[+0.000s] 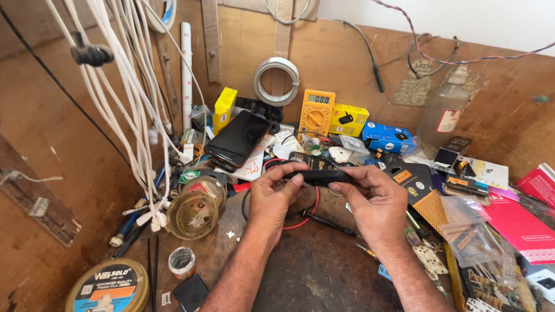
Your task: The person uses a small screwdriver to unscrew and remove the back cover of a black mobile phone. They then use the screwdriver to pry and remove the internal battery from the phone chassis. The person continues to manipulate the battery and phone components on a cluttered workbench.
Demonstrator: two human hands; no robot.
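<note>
Black slim device [318, 176], perhaps a phone, pinched endwise by both hands [326, 199], clutter crowding bench edges

There is 1 view only, from a camera worn on the person's head. It looks forward and steeply down over both forearms onto the cluttered brown wooden worktop [324, 271], close enough that the forearms fill the lower middle. The upright brown wooden back panel [347, 63] closes the top of the frame, probably just past arm's reach.
</note>
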